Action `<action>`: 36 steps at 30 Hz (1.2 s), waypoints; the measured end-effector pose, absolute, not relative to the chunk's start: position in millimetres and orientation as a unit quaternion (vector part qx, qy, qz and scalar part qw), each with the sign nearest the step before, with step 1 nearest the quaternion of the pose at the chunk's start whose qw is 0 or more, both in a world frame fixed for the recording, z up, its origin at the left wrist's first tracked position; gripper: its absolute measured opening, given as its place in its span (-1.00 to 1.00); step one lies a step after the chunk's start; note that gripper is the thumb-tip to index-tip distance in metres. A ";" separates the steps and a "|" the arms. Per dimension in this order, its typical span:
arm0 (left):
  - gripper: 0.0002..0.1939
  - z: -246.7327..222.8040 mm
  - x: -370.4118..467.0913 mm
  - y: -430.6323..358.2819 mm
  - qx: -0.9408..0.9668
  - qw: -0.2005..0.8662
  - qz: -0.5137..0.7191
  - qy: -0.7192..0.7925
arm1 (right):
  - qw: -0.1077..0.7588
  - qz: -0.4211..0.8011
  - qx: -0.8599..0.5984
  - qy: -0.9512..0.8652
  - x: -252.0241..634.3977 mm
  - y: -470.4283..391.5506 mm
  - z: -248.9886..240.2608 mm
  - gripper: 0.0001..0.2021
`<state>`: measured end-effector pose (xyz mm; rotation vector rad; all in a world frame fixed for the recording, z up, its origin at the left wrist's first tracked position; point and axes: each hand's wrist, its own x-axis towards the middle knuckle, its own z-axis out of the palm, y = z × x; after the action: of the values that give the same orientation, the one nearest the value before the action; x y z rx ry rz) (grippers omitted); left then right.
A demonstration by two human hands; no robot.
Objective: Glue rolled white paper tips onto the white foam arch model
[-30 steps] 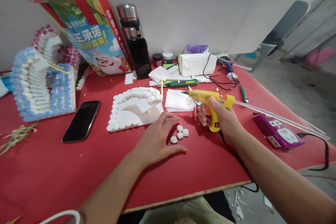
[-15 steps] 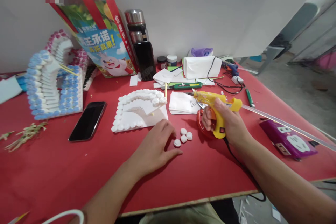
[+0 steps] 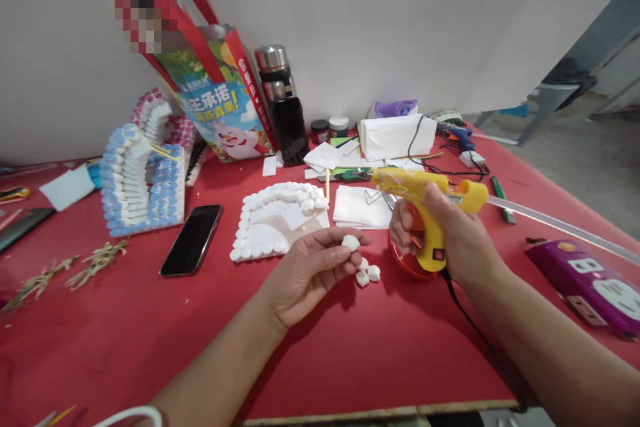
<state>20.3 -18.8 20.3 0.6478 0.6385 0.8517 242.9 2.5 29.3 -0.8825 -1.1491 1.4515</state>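
My left hand (image 3: 305, 273) pinches a small white puff (image 3: 351, 243), like a cotton ball, between thumb and fingers above the table. Just under its fingertips lie several more white puffs (image 3: 369, 275). In my right hand (image 3: 460, 233) is a yellow hot glue gun (image 3: 413, 183), with its nozzle pointing left and a clear glue stick (image 3: 550, 217) out of its back. Behind my left hand rests a white arch-shaped board (image 3: 265, 228) edged with rows of white puffs. A red round dish (image 3: 400, 260), partly hidden, sits below the glue gun.
A phone (image 3: 191, 240) and a blue-and-white arch model (image 3: 143, 190) stand to the left. At the back are a shopping bag (image 3: 225, 113), a thermos (image 3: 274, 60), folded white paper (image 3: 397, 138) and stacked white sheets (image 3: 361, 208). A purple power strip (image 3: 585, 280) lies at right.
My left hand has turned and lifted one white puff from the small group on the table. My right hand still holds the glue gun. The camera view has shifted.
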 end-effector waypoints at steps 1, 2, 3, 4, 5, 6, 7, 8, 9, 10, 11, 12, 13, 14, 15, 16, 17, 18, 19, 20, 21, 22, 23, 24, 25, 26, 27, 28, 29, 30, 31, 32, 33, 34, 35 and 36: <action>-0.75 18.9 21.2 -16.7 0.275 0.826 0.402 0.283 | 0.505 0.611 -0.365 -0.487 243.9 1.7 25.0 -0.49; -0.72 16.7 21.7 -15.1 0.252 0.834 0.408 0.273 | 0.495 0.617 -0.360 -0.496 245.4 1.1 21.9 -0.49; -0.70 14.1 21.7 -14.0 0.234 0.838 0.414 0.268 | 0.484 0.620 -0.355 -0.505 247.4 0.8 19.9 -0.50; -0.69 11.5 21.3 -13.5 0.226 0.837 0.420 0.267 | 0.474 0.621 -0.351 -0.516 249.9 0.8 18.9 -0.50; -0.68 9.0 20.3 -13.2 0.225 0.834 0.424 0.270 | 0.465 0.620 -0.349 -0.527 252.5 1.3 18.5 -0.51; -0.68 6.8 19.1 -13.1 0.232 0.829 0.427 0.276 | 0.455 0.618 -0.349 -0.538 255.3 1.9 18.5 -0.51; -0.67 4.8 17.7 -12.9 0.243 0.823 0.429 0.283 | 0.444 0.617 -0.348 -0.548 257.9 2.8 18.8 -0.51; -0.68 3.2 16.3 -12.5 0.254 0.815 0.431 0.293 | 0.432 0.619 -0.346 -0.557 260.2 3.6 19.3 -0.52; -0.70 1.7 15.0 -11.6 0.262 0.806 0.435 0.303 | 0.421 0.623 -0.343 -0.563 262.2 4.3 19.8 -0.54; -0.73 0.4 14.1 -10.5 0.266 0.798 0.442 0.313 | 0.411 0.627 -0.341 -0.567 263.6 4.9 20.4 -0.56; -0.76 -0.7 13.5 -9.1 0.265 0.789 0.451 0.322 | 0.405 0.630 -0.343 -0.567 264.6 5.2 20.9 -0.58; -0.80 -1.7 13.3 -7.6 0.261 0.781 0.462 0.329 | 0.405 0.630 -0.350 -0.563 265.0 5.3 21.3 -0.60; -0.81 -2.5 13.4 -6.2 0.258 0.774 0.473 0.334 | 0.410 0.627 -0.360 -0.556 265.0 5.4 21.6 -0.61; -0.81 -3.2 13.9 -5.0 0.255 0.768 0.481 0.337 | 0.414 0.625 -0.370 -0.549 264.8 5.4 21.7 -0.62; -0.79 -3.9 14.5 -4.1 0.254 0.766 0.485 0.338 | 0.418 0.622 -0.377 -0.545 264.4 5.4 21.6 -0.62; -0.76 -4.5 15.3 -3.6 0.253 0.765 0.486 0.338 | 0.418 0.621 -0.380 -0.544 264.0 5.5 21.3 -0.63; -0.73 -5.2 16.2 -3.4 0.251 0.766 0.484 0.339 | 0.412 0.622 -0.377 -0.549 263.7 5.7 20.7 -0.62; -0.71 -6.0 17.0 -3.4 0.249 0.769 0.481 0.340 | 0.400 0.623 -0.369 -0.561 263.6 5.9 19.9 -0.62; -0.71 -7.0 17.6 -3.4 0.245 0.771 0.479 0.342 | 0.387 0.623 -0.362 -0.575 263.6 6.3 19.0 -0.61; -0.70 -8.0 18.1 -3.4 0.241 0.772 0.478 0.343 | 0.374 0.619 -0.358 -0.591 263.7 6.7 17.8 -0.60; -0.70 -9.0 18.4 -3.2 0.238 0.772 0.479 0.344 | 0.361 0.613 -0.355 -0.607 263.8 7.2 16.5 -0.59; -0.70 -9.8 18.5 -2.8 0.236 0.771 0.481 0.343 | 0.352 0.604 -0.354 -0.621 263.8 7.6 15.3 -0.58; -0.70 -10.3 18.5 -2.3 0.235 0.771 0.484 0.342 | 0.347 0.594 -0.356 -0.632 263.6 8.2 14.1 -0.57; -0.70 -10.5 18.3 -1.6 0.236 0.770 0.487 0.339 | 0.348 0.587 -0.357 -0.638 263.3 8.7 13.0 -0.56; -0.70 -10.3 18.2 -0.9 0.236 0.769 0.489 0.337 | 0.352 0.581 -0.357 -0.641 262.8 9.1 12.2 -0.55; -0.71 -9.7 18.1 -0.3 0.236 0.769 0.490 0.337 | 0.358 0.578 -0.357 -0.641 262.3 9.6 11.7 -0.54; -0.73 -9.0 18.1 0.3 0.234 0.767 0.493 0.337 | 0.365 0.575 -0.358 -0.639 261.8 10.0 11.4 -0.54; -0.74 -8.1 18.3 0.7 0.231 0.765 0.496 0.339 | 0.369 0.572 -0.360 -0.638 261.4 10.3 11.3 -0.54; -0.76 -7.2 18.5 0.9 0.226 0.763 0.500 0.341 | 0.372 0.568 -0.365 -0.637 261.2 10.5 11.3 -0.53; -0.77 -6.5 18.9 0.9 0.221 0.761 0.505 0.342 | 0.371 0.563 -0.370 -0.639 261.4 10.7 11.4 -0.52; -0.77 -5.9 19.2 0.9 0.215 0.759 0.509 0.344 | 0.368 0.559 -0.375 -0.642 261.7 10.7 11.3 -0.50; -0.77 -5.6 19.4 0.8 0.208 0.758 0.512 0.346 | 0.364 0.553 -0.380 -0.646 262.2 10.8 11.2 -0.48; -0.76 -5.4 19.6 0.7 0.201 0.758 0.513 0.348 | 0.361 0.549 -0.383 -0.650 262.8 10.8 10.8 -0.46; -0.75 -5.4 19.6 0.7 0.195 0.759 0.513 0.350 | 0.357 0.545 -0.385 -0.654 263.4 10.8 10.3 -0.44; -0.74 -5.5 19.5 0.8 0.190 0.760 0.514 0.350 | 0.353 0.543 -0.388 -0.656 263.9 10.8 9.6 -0.43; -0.73 -5.6 19.4 1.0 0.185 0.760 0.516 0.349 | 0.348 0.543 -0.391 -0.656 264.1 10.7 8.9 -0.42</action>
<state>19.4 1.0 -5.6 0.4030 0.7602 1.1230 264.1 10.7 8.9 -1.0128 -1.7014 1.4089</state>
